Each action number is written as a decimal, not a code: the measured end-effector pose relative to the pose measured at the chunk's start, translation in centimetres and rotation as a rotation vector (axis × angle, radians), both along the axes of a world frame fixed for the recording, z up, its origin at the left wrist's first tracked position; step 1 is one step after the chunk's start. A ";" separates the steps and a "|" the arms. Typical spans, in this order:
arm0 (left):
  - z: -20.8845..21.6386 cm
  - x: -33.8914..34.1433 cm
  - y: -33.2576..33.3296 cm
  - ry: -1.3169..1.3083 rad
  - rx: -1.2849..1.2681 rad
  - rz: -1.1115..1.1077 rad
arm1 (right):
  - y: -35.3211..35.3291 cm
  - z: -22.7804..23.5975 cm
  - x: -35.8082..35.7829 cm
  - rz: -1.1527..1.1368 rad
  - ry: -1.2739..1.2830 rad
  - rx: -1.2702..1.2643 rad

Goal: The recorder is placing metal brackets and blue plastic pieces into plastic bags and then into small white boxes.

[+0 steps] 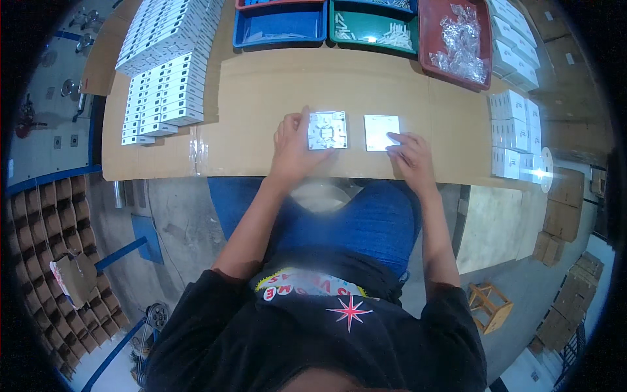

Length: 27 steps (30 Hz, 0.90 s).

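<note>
My left hand [291, 144] is closed around the left side of a square white plate [328, 130] with moulded, cut-out detail on its upper face. The thumb lies along its near edge and the fingers along the far left corner. To the right, a little apart, is a smooth white square panel [379, 130]. My right hand [412, 154] pinches that panel at its right edge, fingertips resting on its face. Both pieces are over the cardboard-covered table [255, 98], close to its near edge.
Stacked white boxes [170, 98] stand at the left, with more white boxes [509, 127] at the right. Along the back are a blue tray [281, 44], a green tray [375, 47] of small white parts and a red tray [471, 81] of clear packets.
</note>
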<state>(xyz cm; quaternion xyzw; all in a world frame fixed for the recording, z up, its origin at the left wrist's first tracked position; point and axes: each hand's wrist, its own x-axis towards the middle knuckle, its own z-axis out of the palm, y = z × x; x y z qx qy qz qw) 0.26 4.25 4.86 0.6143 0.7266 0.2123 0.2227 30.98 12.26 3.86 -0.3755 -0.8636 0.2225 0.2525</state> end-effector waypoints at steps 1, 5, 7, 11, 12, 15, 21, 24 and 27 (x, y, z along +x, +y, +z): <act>-0.1 0.0 0.0 0.001 -0.001 -0.002 | -0.1 -0.1 0.0 -0.013 0.017 -0.002; -0.8 -0.1 -0.2 0.015 0.003 -0.009 | -0.2 -0.3 -0.3 -0.025 0.041 0.015; -1.1 -0.2 -0.3 0.019 0.023 -0.003 | -0.4 -0.2 -0.5 -0.038 0.060 0.027; -1.1 -0.3 -0.4 -0.020 0.048 -0.007 | -0.3 -0.4 -0.5 -0.041 0.062 0.043; -1.0 -0.2 -0.4 -0.040 0.050 -0.004 | -0.3 -0.3 -0.4 -0.034 0.058 0.046; 0.0 -0.3 -0.5 -0.061 0.040 -0.006 | 0.1 1.3 -0.8 -0.065 0.105 0.053; -2.2 -2.2 -1.6 -0.235 0.231 -0.104 | 5.9 2.3 1.8 -0.344 0.225 0.126; -1.7 -2.1 -1.7 -0.368 0.229 -0.099 | 11.6 2.8 3.5 -0.544 0.276 0.147; -2.2 -2.2 -2.1 -0.381 0.227 -0.043 | 17.7 3.2 4.8 -0.701 0.196 0.189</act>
